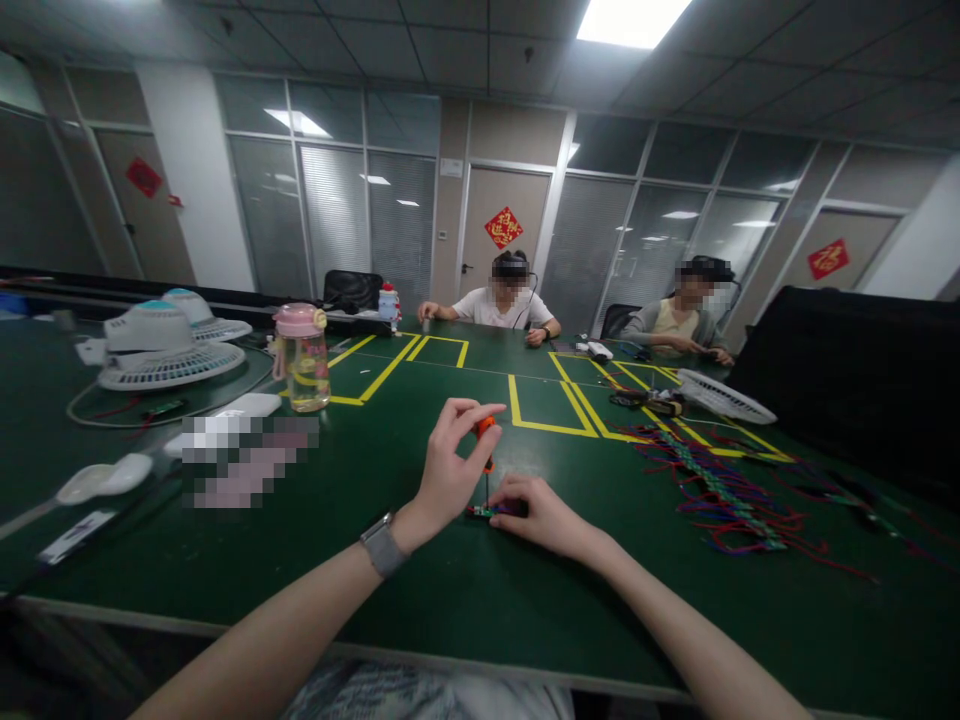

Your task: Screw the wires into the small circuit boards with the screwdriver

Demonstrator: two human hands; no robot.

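Note:
My left hand (455, 452), with a watch on its wrist, grips the orange handle of a screwdriver (487, 464). The screwdriver stands upright, its thin shaft pointing down at a small green circuit board (480, 511) on the table. Whether the tip touches the board is too small to tell. Low over the table, my right hand (534, 508) has its fingers closed at the board's right end, pinching it. Part of the board and whatever else lies under those fingers is hidden.
On the green table (360, 560), a row of wired circuit boards (727, 490) lies to the right. White fan parts (172, 345), a drink bottle (304, 360) and a white device (225, 422) are at left. Yellow tape (555, 430) marks rectangles. Two people (504, 300) sit across.

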